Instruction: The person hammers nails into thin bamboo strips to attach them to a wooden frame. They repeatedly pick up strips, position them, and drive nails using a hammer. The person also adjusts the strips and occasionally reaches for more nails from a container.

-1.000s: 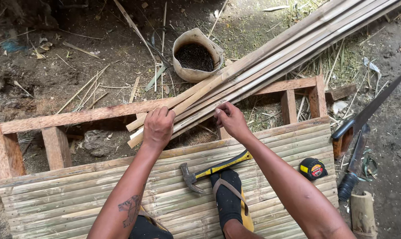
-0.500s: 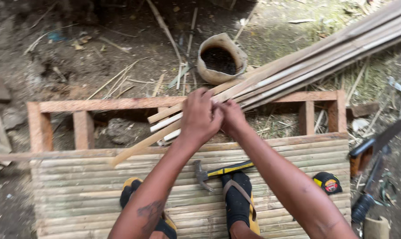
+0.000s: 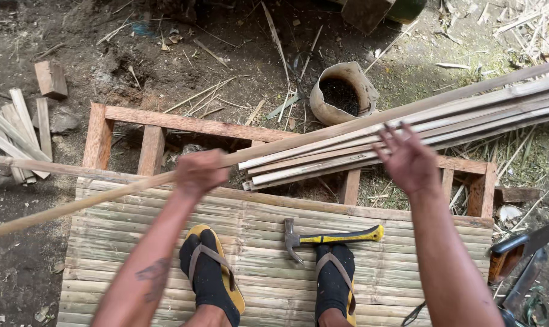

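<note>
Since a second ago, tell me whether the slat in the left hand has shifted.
Yes. The slat has slid left out of the bundle, across the frame; the left hand grips it.

- Soft even daylight, no glare, faint shadows
- right hand (image 3: 409,158) fingers motion-blurred; left hand (image 3: 200,171) slightly soft
- Wide-angle bend towards edges, ground beyond the fingers sharp

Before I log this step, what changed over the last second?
The left hand has pulled one bamboo slat out of the bundle and drawn it leftward across the frame. The right hand let go and now spreads open on the bundle. The hammer stays on the slatted panel by the feet.
</note>
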